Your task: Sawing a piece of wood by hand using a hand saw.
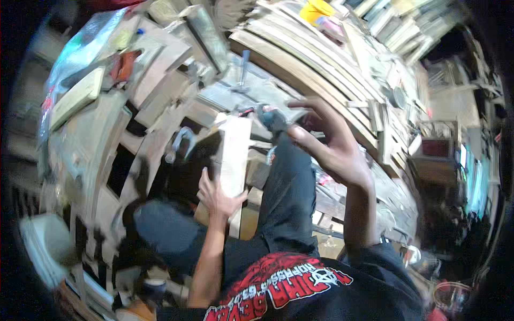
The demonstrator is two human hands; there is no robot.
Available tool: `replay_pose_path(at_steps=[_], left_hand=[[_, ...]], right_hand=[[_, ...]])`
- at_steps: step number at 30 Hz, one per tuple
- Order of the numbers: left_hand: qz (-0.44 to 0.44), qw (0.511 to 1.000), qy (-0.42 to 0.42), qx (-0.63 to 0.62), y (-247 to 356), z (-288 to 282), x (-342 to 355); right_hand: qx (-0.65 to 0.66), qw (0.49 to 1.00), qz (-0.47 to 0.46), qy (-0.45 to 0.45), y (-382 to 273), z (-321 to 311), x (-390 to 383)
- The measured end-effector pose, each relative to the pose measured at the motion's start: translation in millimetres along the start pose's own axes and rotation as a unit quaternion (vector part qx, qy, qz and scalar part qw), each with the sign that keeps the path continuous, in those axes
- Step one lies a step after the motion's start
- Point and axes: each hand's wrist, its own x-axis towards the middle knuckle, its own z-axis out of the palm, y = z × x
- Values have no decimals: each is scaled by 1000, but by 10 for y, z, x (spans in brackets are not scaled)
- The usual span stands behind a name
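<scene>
A pale wooden block (235, 155) stands out brightly in the middle, its long side pointing away from me. My left hand (218, 197) grips its near end, thumb on one side and fingers on the other. Raised over my right leg, my right hand (334, 147) is curved, with thumb and fingers apart and nothing seen between them. Just beyond the thumb is a dark teal rounded thing (273, 119), too blurred to name. Whether the thumb touches it I cannot tell.
Long wooden boards (300, 64) lie stacked at the far side, with a yellow container (316, 10) on them. Wood offcuts (160, 80) crowd the left around an orange-red object (125, 66). A blue-handled tool (244, 67) stands upright ahead. A white bucket-like container (48, 241) is at lower left.
</scene>
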Motion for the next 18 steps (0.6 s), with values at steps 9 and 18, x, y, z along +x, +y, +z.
replay_pose_path(at_steps=[9, 18], left_hand=[[69, 997, 18, -28, -138, 113, -77], [168, 985, 46, -13, -125, 322, 150]], right_hand=[[32, 993, 60, -92, 1212, 433, -958], [-123, 941, 214, 234, 1382, -940, -1993]])
